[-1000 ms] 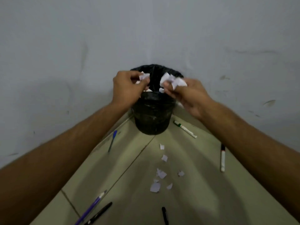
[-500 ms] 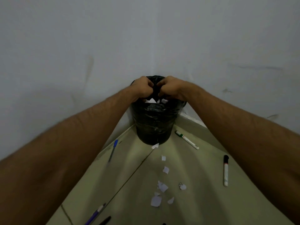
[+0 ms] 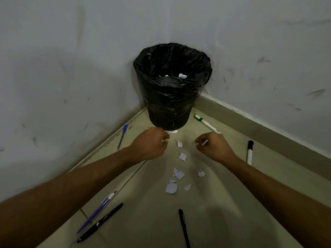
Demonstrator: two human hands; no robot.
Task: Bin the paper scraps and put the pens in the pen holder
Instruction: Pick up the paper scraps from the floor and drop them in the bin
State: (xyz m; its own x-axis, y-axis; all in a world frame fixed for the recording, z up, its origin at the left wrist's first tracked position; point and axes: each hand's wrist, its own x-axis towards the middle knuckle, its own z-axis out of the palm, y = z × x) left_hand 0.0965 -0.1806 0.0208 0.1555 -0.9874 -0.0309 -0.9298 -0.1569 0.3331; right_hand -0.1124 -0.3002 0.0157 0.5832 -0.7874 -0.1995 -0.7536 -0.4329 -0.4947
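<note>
Hands down at floor now, off the bin (image 3: 172, 97). Left hand (image 3: 152, 145) curled, fingertips pinching a scrap (image 3: 172, 131) lying at the bin's foot. Right hand (image 3: 213, 148) curled, pinching a small white sliver (image 3: 204, 142). Half a second ago both fists were pressed together over the bin mouth, dropping paper; white bits now show inside, so that batch is binned. Loose scraps (image 3: 176, 173) remain between the arms. Pens (image 3: 97, 212) untouched on floor; marker (image 3: 249, 152) right. No pen holder visible.
</note>
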